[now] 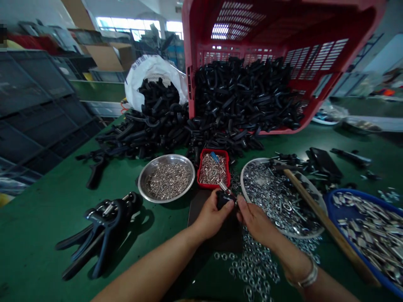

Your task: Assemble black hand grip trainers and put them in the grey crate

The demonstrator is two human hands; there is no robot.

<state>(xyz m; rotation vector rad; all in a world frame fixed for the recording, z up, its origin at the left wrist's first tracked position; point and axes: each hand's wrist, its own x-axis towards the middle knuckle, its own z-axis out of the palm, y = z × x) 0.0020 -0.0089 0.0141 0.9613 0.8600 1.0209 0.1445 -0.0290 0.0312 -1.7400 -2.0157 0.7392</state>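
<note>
My left hand (211, 217) is closed around a small black plastic part (224, 198), held above a dark mat (201, 209) on the green table. My right hand (255, 220) pinches the same part from the right side, fingertips pressed at its edge. A threaded metal screw (223, 186) sticks up from the part. Just beyond it stands a red tray (214, 169) of small metal pieces with a blue-handled tool lying in it.
A steel bowl (166, 178) of small fasteners stands left. A round dish (280, 197) of nuts and a wooden-handled hammer (321, 214) lie right, and a blue bin (371, 235) farther right. A tipped red crate (277, 63) spills black parts. Assembled black pieces (100, 230) lie near left. Loose nuts (252, 264) cover the table.
</note>
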